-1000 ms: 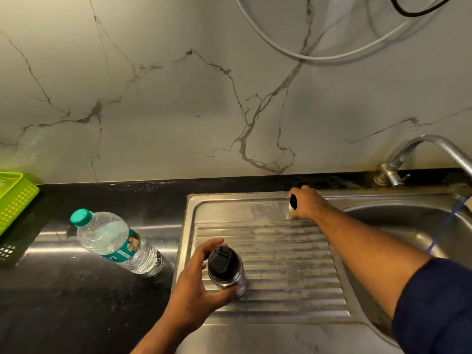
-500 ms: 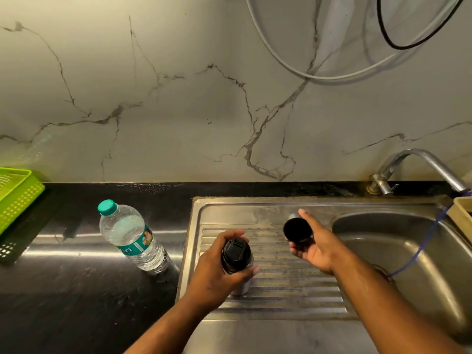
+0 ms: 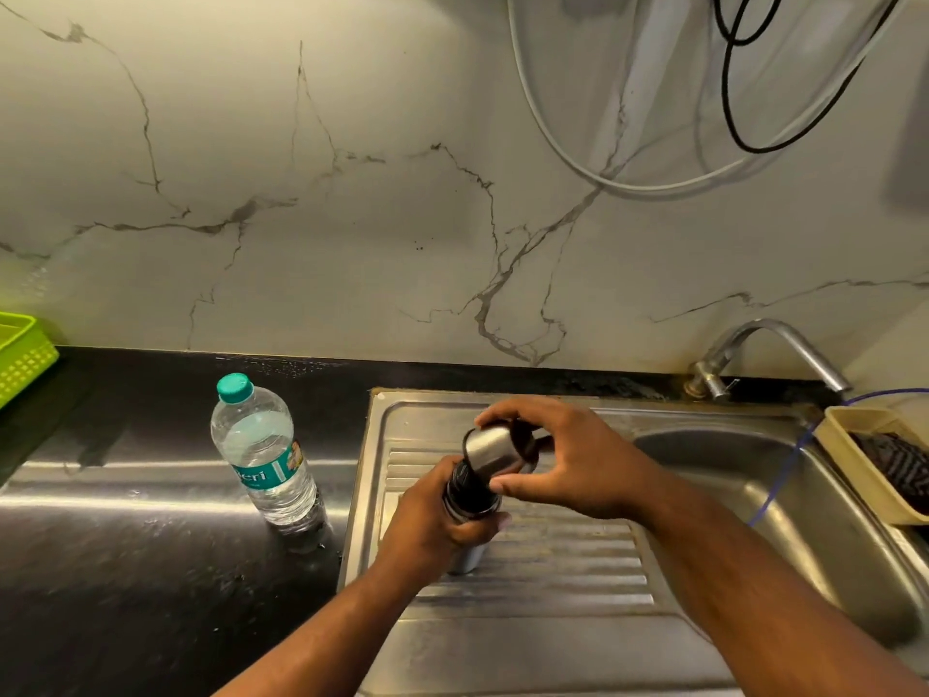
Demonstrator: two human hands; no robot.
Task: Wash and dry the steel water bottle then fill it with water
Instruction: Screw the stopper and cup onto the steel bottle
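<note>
Head view: your left hand (image 3: pixel 432 515) has its grip closed round the steel water bottle (image 3: pixel 470 495), fingers wrapped on the upper body. The bottle stands upright on the ribbed draining board (image 3: pixel 553 560) of the steel sink, black inner lid on top. Your right hand (image 3: pixel 578 460) pinches the steel outer cap (image 3: pixel 490 447) between thumb and fingertips. The cap is tilted, its open end facing down toward the black lid. Can't tell if cap and lid touch.

A clear plastic water bottle (image 3: pixel 261 455) with a teal cap stands upright on the black bench (image 3: pixel 125 570), just left of the sink edge. The sink basin (image 3: pixel 804 520) is to the right, with the tap (image 3: pixel 769 339) behind it. A beige tray (image 3: pixel 849 455) sits at the basin's right rim, something dark in it. A green basket (image 3: pixel 22 354) is at the far left.
</note>
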